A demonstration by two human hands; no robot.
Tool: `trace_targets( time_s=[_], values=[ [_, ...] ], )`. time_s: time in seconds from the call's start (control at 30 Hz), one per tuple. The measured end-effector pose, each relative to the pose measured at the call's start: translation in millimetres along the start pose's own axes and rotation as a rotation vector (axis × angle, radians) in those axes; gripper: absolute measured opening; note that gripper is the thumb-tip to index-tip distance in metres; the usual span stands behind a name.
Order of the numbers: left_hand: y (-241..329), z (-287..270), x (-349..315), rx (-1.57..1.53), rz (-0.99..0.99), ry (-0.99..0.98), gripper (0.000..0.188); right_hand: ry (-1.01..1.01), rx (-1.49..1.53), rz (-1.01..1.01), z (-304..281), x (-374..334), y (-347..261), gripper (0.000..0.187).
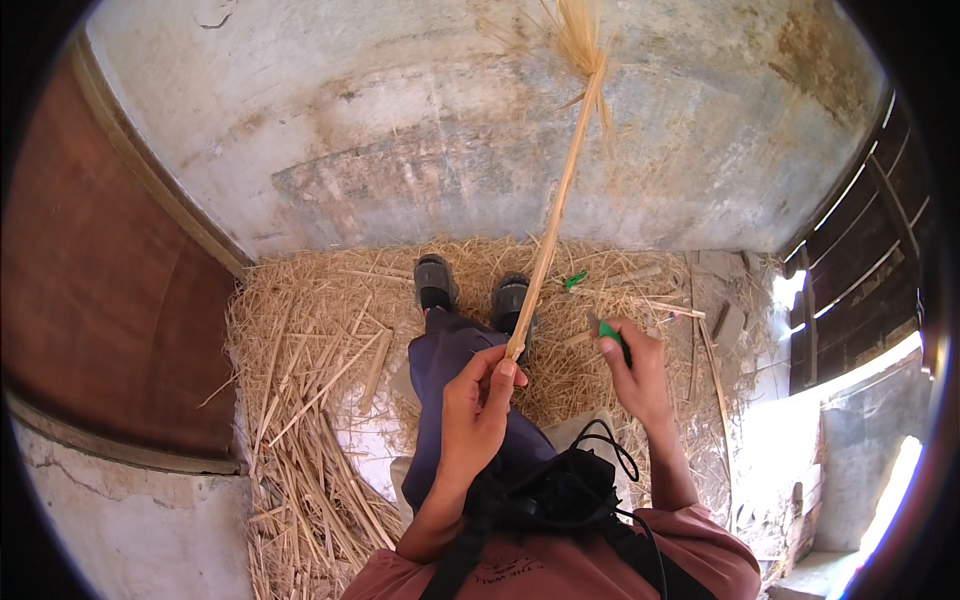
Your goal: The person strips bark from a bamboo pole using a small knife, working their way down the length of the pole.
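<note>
My left hand (476, 408) pinches the near end of a long, pale straw-coloured stalk (556, 212) between thumb and fingers. The stalk slants up and away to the right, and its far end frays into a feathery tuft (578, 38) in front of the wall. To the right, apart from the stalk, my right hand (639, 374) is closed round the green handle (611, 334) of a small knife. A short dark blade seems to stick out beyond my fingers.
Straw and shavings (590, 385) cover the floor round my shoes (434, 280). Split stalks (320, 475) are heaped at the left. A green scrap (575, 281) lies past my feet. A stained wall (450, 150) stands ahead, a brown panel (120, 270) left, dark slats (860, 250) right.
</note>
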State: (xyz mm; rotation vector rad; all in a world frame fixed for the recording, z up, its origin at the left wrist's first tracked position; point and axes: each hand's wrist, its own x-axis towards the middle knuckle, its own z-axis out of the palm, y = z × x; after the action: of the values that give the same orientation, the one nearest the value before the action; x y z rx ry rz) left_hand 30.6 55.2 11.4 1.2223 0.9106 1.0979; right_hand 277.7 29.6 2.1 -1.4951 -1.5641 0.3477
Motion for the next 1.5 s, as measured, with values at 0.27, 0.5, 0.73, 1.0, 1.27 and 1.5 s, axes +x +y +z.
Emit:
trace_targets(
  time_s=[0.27,0.5,0.73,1.0,1.27,1.5],
  values=[
    [13.5,15.7,-9.9,0.058,0.097,0.078,0.026,-0.08,-0.019,-0.328,10.7,4.0,-44.8,0.03],
    [1.7,13.9,-11.1,0.149,0.211,0.082,0.025,-0.095,-0.13,-0.414,10.0,9.7,-54.6,0.035],
    [5.8,14.6,-14.9,0.237,0.217,0.118,0.024,-0.068,-0.185,-0.468,9.4,14.0,-54.9,0.034],
    [7.4,13.5,-19.4,0.274,0.168,0.093,0.015,-0.071,-0.238,-0.478,6.3,18.2,-51.5,0.025],
    [0.7,4.3,-27.0,0.085,0.03,0.012,0.02,0.16,-0.239,0.085,-38.6,51.8,2.4,0.024],
    [1.2,3.1,-12.7,0.013,0.008,-0.005,0.026,0.042,-0.003,-0.12,1.3,6.3,-20.9,0.022]
  ],
)
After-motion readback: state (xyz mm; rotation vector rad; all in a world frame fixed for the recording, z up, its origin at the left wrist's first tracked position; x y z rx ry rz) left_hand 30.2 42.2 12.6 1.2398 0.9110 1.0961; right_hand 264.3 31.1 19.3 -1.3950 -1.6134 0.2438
